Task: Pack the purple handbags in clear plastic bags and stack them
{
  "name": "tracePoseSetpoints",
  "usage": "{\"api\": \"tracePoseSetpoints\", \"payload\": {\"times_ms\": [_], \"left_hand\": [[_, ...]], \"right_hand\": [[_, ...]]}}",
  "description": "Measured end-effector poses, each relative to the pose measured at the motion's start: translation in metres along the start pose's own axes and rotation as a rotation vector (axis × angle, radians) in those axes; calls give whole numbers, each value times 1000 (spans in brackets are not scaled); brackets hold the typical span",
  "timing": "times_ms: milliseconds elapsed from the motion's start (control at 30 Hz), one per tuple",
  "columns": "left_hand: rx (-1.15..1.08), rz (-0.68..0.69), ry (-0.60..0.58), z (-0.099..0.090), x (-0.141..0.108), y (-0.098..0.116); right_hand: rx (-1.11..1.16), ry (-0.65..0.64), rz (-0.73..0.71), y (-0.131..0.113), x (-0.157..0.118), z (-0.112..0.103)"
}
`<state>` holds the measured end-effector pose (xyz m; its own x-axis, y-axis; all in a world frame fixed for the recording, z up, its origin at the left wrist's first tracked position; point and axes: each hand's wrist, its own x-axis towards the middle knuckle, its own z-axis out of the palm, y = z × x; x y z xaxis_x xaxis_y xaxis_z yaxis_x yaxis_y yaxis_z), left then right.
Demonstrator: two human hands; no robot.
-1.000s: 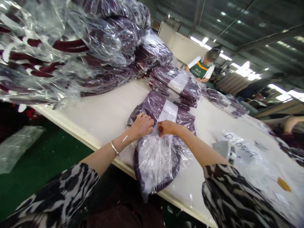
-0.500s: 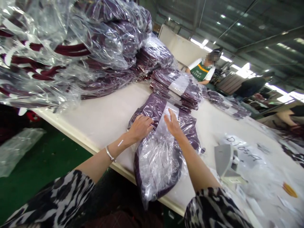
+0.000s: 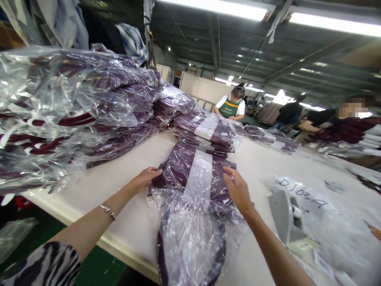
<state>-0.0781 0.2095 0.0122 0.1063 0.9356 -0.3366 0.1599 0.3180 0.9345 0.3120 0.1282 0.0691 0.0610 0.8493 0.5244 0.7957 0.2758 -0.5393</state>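
A dark purple garment in clear plastic (image 3: 175, 169) lies on the white table before me, a pale strip (image 3: 200, 174) down its middle and its crumpled bag end toward me. At its left edge, my left hand (image 3: 149, 176) has its fingers pressed together on the plastic; what they pinch is too small to make out. My right hand (image 3: 237, 188) rests at the right edge, its fingers apart. Just beyond the garment sits a stack of similar wrapped garments (image 3: 208, 129).
Large piles of wrapped garments (image 3: 113, 99) fill the left side of the table (image 3: 127, 238). On the right are a grey tape dispenser (image 3: 284, 216) and a plastic bag marked in black (image 3: 330, 210). A person in a green apron (image 3: 230, 107) is at the back.
The view has levelled and raised. My left hand has moved from the garment's top to its left edge, and my right hand from the pale strip to the right edge. The garment looks flatter.
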Motion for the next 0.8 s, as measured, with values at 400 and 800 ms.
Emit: {"api": "tracePoseSetpoints", "payload": {"times_ms": [400, 800], "left_hand": [[1459, 1316, 0, -38, 26, -16], [675, 1161, -108, -15, 21, 107]], "right_hand": [[-691, -201, -806, 95, -107, -48], [-57, -102, -156, 47, 25, -114]]}}
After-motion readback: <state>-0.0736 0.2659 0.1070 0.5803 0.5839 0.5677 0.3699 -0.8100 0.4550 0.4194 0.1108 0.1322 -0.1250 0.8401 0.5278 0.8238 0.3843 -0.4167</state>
